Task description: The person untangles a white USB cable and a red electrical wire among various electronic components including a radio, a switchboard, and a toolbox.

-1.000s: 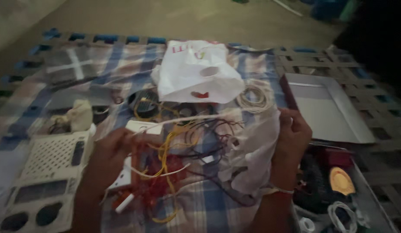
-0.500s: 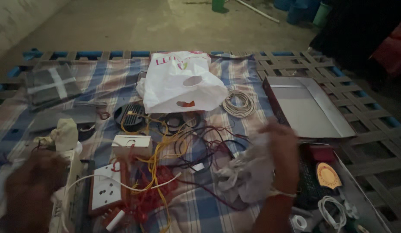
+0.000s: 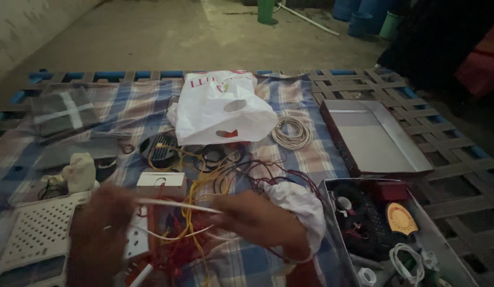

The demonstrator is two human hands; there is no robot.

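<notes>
My left hand and right hand each pinch an end of the white wire, stretched above the wire tangle. Advise drawing slowly, avoiding snags.

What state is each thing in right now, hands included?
left hand: blurred, pinching white wire
right hand: blurred, gripping the same wire's other end
white wire: stretched between the hands
wire tangle: loose, heaped on the cloth
white bag: crumpled, lying flat
cable coil: wound, lying flat
shallow box: open, looks empty
parts box: open, filled
</notes>
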